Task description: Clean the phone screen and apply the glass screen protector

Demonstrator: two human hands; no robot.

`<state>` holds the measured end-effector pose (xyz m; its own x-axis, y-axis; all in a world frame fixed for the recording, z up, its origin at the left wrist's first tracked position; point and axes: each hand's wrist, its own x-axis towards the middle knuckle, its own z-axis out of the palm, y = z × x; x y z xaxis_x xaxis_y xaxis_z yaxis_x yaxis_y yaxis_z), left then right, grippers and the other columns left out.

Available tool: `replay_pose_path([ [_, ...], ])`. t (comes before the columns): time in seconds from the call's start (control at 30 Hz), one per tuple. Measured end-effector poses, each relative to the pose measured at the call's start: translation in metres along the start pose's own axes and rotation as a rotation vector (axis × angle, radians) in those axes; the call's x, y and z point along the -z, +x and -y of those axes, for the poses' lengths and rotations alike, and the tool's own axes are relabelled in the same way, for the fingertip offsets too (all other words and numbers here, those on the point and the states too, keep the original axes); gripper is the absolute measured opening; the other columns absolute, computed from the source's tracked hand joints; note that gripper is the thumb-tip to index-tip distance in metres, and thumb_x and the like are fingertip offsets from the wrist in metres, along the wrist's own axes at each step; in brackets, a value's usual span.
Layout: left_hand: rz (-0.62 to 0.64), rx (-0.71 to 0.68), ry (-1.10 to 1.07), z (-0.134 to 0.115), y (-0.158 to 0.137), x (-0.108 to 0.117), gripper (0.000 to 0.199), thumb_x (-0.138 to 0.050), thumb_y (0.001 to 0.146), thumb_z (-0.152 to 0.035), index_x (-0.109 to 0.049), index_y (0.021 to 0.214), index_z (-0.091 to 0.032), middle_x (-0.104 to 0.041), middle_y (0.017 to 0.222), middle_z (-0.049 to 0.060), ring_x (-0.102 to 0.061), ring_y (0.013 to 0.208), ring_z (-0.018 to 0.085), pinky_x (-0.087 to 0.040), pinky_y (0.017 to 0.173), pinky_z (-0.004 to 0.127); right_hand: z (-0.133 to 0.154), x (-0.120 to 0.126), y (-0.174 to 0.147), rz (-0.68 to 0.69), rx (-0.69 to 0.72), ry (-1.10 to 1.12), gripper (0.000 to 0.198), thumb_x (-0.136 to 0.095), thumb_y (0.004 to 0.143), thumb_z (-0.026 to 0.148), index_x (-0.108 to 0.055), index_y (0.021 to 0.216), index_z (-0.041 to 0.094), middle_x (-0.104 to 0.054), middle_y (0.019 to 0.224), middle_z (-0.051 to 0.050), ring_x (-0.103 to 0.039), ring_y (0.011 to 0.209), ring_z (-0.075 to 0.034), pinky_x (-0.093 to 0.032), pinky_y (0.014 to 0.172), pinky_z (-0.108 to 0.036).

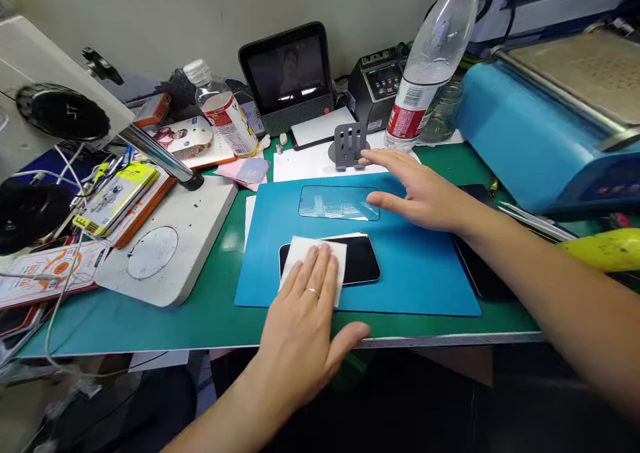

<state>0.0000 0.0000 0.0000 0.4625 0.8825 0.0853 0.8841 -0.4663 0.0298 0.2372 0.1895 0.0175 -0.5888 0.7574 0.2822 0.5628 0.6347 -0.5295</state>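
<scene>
A black phone [359, 259] lies flat on a blue work mat [425, 273]. My left hand [305, 319] presses a white wipe [320, 256] flat onto the phone's left half, fingers spread, a ring on one finger. Just behind the phone lies a clear screen protector [333, 203] with a dark border. My right hand [417, 189] hovers open at the protector's right end, its fingertips at or just over the edge. A small grey phone stand [349, 147] is right behind those fingers.
A grey microscope base [185, 233] and boxes sit at left. A tilted water bottle [433, 59], a small screen device [290, 76] and a jar stand at the back. A blue machine [540, 133] fills the right. Another dark phone [480, 266] lies under my right forearm.
</scene>
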Motion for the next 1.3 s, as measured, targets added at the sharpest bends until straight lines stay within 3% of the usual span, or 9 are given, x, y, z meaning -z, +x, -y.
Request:
replay_pose_path([
  [0.13, 0.008, -0.048, -0.054, -0.031, 0.036, -0.006, 0.092, -0.018, 0.103, -0.072, -0.031, 0.161, -0.003, -0.026, 0.171, 0.017, -0.023, 0.160, 0.033, -0.033, 0.129, 0.046, -0.001, -0.001, 0.000, 0.000, 0.002, 0.004, 0.081, -0.056, 0.092, 0.069, -0.048, 0.156, 0.021, -0.051, 0.161, -0.014, -0.043, 0.150, -0.042, -0.033, 0.121, -0.067],
  [0.27, -0.023, -0.065, -0.043, -0.043, 0.036, -0.009, 0.095, -0.016, 0.102, -0.073, -0.027, 0.162, 0.000, -0.024, 0.171, 0.018, -0.022, 0.161, 0.032, -0.033, 0.128, 0.044, -0.004, -0.001, -0.001, -0.004, -0.007, 0.009, 0.078, -0.058, 0.092, 0.067, -0.045, 0.158, 0.027, -0.053, 0.159, -0.011, -0.044, 0.148, -0.041, -0.033, 0.120, -0.068],
  [0.47, 0.019, -0.048, 0.009, -0.012, -0.017, -0.003, 0.091, -0.029, 0.102, -0.073, -0.027, 0.163, -0.007, -0.026, 0.172, 0.015, -0.027, 0.160, 0.032, -0.038, 0.125, 0.044, -0.001, 0.001, -0.001, 0.006, -0.023, 0.026, 0.081, -0.059, 0.092, 0.065, -0.036, 0.163, 0.032, -0.058, 0.154, -0.009, -0.046, 0.146, -0.042, -0.038, 0.117, -0.068],
  [0.57, 0.004, 0.023, 0.018, 0.005, -0.025, -0.002, 0.088, -0.030, 0.104, -0.069, -0.024, 0.164, -0.005, -0.028, 0.170, 0.018, -0.028, 0.159, 0.033, -0.039, 0.123, 0.048, 0.002, 0.002, -0.001, 0.025, -0.034, 0.035, 0.082, -0.059, 0.092, 0.066, -0.036, 0.163, 0.032, -0.056, 0.155, -0.009, -0.044, 0.147, -0.042, -0.039, 0.116, -0.067],
  [0.73, -0.072, 0.138, 0.041, -0.013, 0.004, -0.009, 0.103, -0.023, 0.099, -0.078, -0.033, 0.157, 0.005, -0.032, 0.165, 0.029, -0.031, 0.157, 0.042, -0.039, 0.122, 0.055, 0.000, 0.002, 0.000, 0.019, -0.022, 0.032, 0.080, -0.059, 0.092, 0.066, -0.037, 0.162, 0.033, -0.056, 0.156, -0.009, -0.044, 0.148, -0.043, -0.033, 0.120, -0.070],
  [0.83, -0.074, 0.022, 0.005, -0.039, 0.026, -0.010, 0.107, -0.020, 0.096, -0.082, -0.034, 0.158, 0.003, -0.031, 0.167, 0.026, -0.028, 0.159, 0.037, -0.035, 0.126, 0.047, -0.002, 0.001, -0.001, 0.017, -0.023, 0.028, 0.081, -0.059, 0.092, 0.066, -0.036, 0.163, 0.034, -0.057, 0.155, -0.008, -0.046, 0.146, -0.043, -0.033, 0.120, -0.070],
  [0.93, -0.074, -0.028, -0.001, -0.049, 0.036, -0.007, 0.107, -0.016, 0.096, -0.082, -0.033, 0.159, 0.003, -0.030, 0.169, 0.022, -0.025, 0.160, 0.034, -0.032, 0.128, 0.042, -0.004, -0.001, -0.002, 0.011, -0.057, 0.071, 0.091, -0.062, 0.090, 0.064, -0.023, 0.167, 0.034, -0.055, 0.158, -0.008, -0.045, 0.148, -0.042, -0.036, 0.120, -0.069],
  [1.07, -0.046, -0.067, 0.020, -0.029, 0.016, -0.006, 0.103, -0.015, 0.098, -0.080, -0.034, 0.159, 0.000, -0.030, 0.170, 0.020, -0.026, 0.160, 0.032, -0.034, 0.128, 0.041, -0.008, -0.002, -0.004, 0.005, -0.073, 0.122, 0.097, -0.063, 0.091, 0.062, -0.009, 0.168, 0.038, -0.052, 0.160, -0.005, -0.044, 0.150, -0.038, -0.036, 0.123, -0.064],
  [1.3, -0.061, 0.123, 0.054, 0.017, -0.035, -0.006, 0.092, -0.034, 0.103, -0.067, -0.023, 0.160, 0.004, -0.028, 0.167, 0.030, -0.028, 0.158, 0.041, -0.042, 0.121, 0.055, -0.006, -0.003, -0.003, 0.015, -0.097, 0.103, 0.099, -0.065, 0.087, 0.065, -0.012, 0.167, 0.041, -0.052, 0.160, -0.003, -0.043, 0.150, -0.040, -0.041, 0.119, -0.068],
])
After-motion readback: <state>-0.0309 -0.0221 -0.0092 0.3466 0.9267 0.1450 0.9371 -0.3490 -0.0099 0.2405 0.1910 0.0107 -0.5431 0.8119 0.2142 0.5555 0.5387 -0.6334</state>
